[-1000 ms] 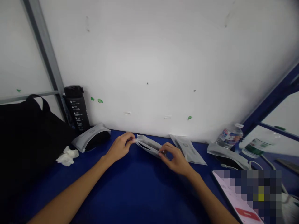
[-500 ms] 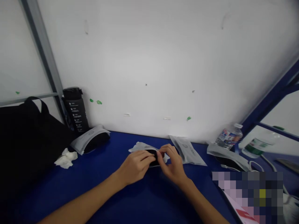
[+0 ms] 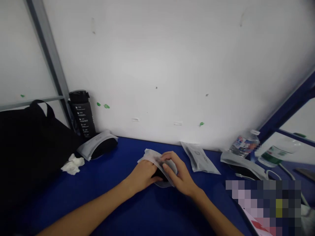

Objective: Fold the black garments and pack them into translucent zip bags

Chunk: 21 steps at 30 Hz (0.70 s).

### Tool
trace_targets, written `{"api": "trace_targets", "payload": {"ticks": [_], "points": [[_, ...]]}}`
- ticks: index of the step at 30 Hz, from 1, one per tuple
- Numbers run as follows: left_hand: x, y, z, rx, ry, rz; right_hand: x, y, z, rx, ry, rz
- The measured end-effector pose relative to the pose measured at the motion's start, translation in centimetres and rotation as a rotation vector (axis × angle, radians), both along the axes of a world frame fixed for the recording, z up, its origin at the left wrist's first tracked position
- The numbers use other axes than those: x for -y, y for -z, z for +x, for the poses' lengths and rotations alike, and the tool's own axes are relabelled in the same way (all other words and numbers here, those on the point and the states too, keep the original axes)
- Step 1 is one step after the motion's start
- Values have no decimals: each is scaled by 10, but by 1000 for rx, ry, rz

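A translucent frosted pouch (image 3: 154, 156) lies at the middle of the blue table, with a black item (image 3: 159, 174) in its mouth. My left hand (image 3: 144, 173) reaches into the pouch, its fingers partly under the frosted sheet and its thumb against the black item. On the pouch's right side, my right hand (image 3: 178, 173) has its thumb and fingers bent round the edge of the sheet. The tips of the left fingers are hidden.
A black bag (image 3: 36, 141), a dark bottle (image 3: 83, 114), crumpled tissue (image 3: 73, 164) and a filled pouch (image 3: 98, 144) are at left. More pouches (image 3: 200, 159), clear bottles (image 3: 244, 144) and a white cable (image 3: 273, 173) stand right. A white wall (image 3: 152, 65) rises behind.
My left hand has slid into the pouch, under the top sheet. My right thumb and fingers have moved from the black item to the sheet's edge. The view has shifted slightly.
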<state>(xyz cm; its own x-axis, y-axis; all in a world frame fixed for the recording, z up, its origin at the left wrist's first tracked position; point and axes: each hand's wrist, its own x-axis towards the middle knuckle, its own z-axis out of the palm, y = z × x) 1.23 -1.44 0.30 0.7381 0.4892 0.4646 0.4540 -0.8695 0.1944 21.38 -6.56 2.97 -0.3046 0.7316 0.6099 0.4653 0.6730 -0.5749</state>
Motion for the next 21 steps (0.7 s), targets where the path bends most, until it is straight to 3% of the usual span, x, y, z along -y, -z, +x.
{"api": "trace_targets", "payload": {"ticks": [3,5,8,11,14,16,21], "points": [[0,-1,1,-154,33,194,-4,6,2,8,-55,-216],[0,-4,-2,-175,121,298,-6,9,2,1,-83,-349],[-2,-11,-14,-107,278,379,-9,9,4,-40,-131,-494],[-2,-19,-24,23,284,448,-13,7,7,-61,-161,-566],[-1,-23,-29,233,214,471,-18,8,12,-71,-153,-573],[-1,-23,-29,413,113,382,-21,12,16,-54,-155,-522],[-6,-27,-21,916,-390,-79,-25,20,19,278,-162,-237]]}}
